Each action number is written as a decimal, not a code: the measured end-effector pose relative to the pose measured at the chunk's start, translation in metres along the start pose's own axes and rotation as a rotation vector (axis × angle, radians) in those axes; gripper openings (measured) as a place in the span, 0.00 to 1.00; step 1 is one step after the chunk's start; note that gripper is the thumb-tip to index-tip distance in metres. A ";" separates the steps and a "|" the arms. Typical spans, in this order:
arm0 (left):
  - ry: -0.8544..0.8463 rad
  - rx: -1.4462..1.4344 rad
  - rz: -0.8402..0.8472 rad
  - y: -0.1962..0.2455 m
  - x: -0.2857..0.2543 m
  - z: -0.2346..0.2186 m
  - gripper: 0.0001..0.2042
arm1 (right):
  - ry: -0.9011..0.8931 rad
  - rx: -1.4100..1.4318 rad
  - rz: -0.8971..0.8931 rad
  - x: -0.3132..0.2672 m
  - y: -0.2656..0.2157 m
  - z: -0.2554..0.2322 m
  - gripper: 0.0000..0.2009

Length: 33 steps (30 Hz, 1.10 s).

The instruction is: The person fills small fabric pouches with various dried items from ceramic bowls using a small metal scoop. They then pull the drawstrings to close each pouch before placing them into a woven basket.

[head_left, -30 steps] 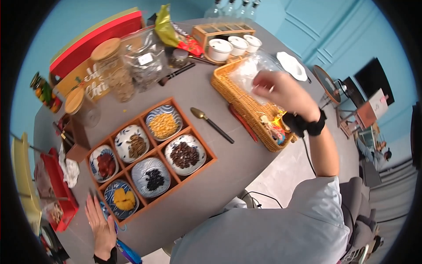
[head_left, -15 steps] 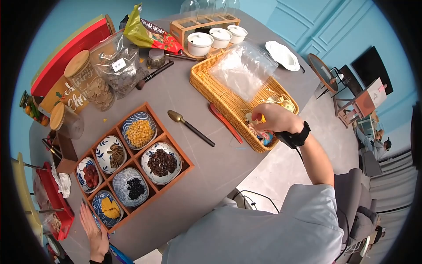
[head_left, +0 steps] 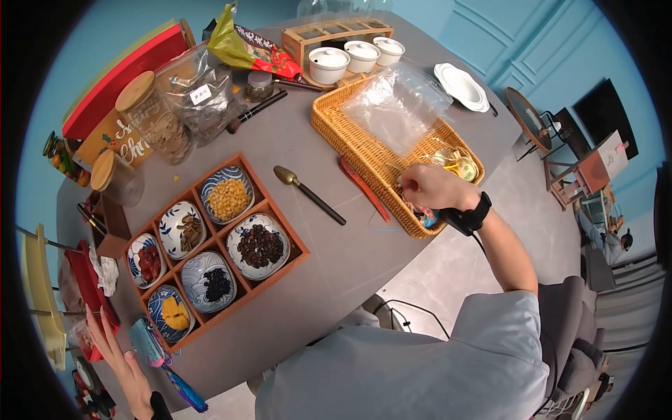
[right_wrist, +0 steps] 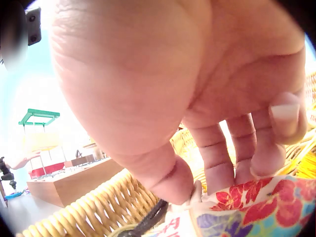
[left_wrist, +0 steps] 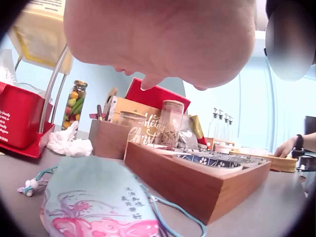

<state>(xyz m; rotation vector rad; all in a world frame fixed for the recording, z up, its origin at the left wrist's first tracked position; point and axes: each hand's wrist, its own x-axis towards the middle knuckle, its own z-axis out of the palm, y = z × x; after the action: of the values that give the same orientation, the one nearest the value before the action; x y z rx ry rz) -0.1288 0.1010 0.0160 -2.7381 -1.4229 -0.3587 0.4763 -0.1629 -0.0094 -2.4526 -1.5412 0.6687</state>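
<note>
Bowls (head_left: 194,276), six of them, sit in a wooden box (head_left: 280,270) on the smooth grey desk (head_left: 301,294). One spoon (head_left: 308,192) lies between box and woven basket (head_left: 357,166). Crinkly clear plastic (head_left: 392,105) covers the basket's far part, near three round white pots (head_left: 329,66). The right hand (head_left: 442,187) bends down to a flowery bag (right_wrist: 266,207) in the basket's near end; I cannot tell if it pinches. The left hand (head_left: 122,364) spreads its fingers beside a flat blue pouch (head_left: 145,343).
</note>
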 end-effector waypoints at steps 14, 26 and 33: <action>0.149 -0.376 0.110 0.060 -0.021 -0.005 0.27 | 0.595 0.305 -0.130 -0.066 -0.056 -0.040 0.01; 0.137 -0.832 0.706 0.194 0.016 -0.012 0.10 | 0.649 0.155 -1.056 -0.059 -0.179 0.039 0.06; 0.082 -0.705 0.777 0.184 0.005 0.011 0.16 | 0.551 0.318 -1.117 -0.039 -0.215 0.088 0.10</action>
<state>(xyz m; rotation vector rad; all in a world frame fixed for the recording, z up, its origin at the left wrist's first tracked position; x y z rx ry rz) 0.0246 -0.0003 0.0205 -3.4318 -0.1094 -1.0372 0.2473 -0.1082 0.0034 -1.0781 -1.9551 0.0022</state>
